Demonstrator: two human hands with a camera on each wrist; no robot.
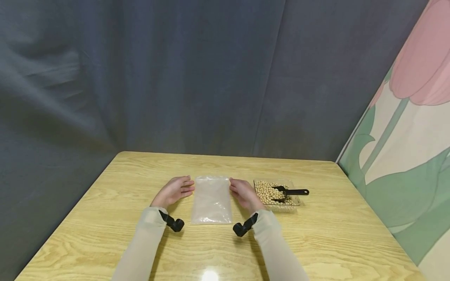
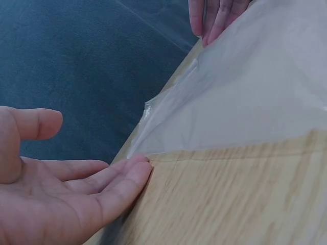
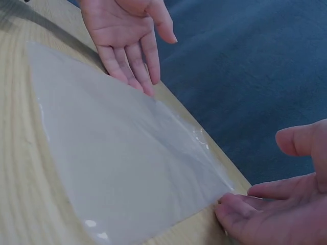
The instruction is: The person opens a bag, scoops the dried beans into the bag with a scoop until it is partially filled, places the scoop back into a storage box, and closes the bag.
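Observation:
A clear plastic bag (image 1: 211,201) lies flat on the wooden table, its open-looking seam end pointing away from me. At its left edge is my left hand (image 1: 175,190), palm turned inward, fingers loosely straight and thumb raised apart. In the left wrist view, those fingertips (image 2: 137,166) are right at the bag's upper corner. My right hand (image 1: 244,192) mirrors it on the other side, fingertips by the upper right corner. The right wrist view shows the right thumb lifted away from the fingers (image 3: 240,209), with nothing pinched between them.
Right of my right hand stands a clear plastic container (image 1: 295,203) of pale round beans (image 1: 265,192). A black scoop (image 1: 295,192) rests in the beans, its handle sticking out over the right rim. A dark curtain (image 1: 211,78) hangs behind the table (image 1: 337,218).

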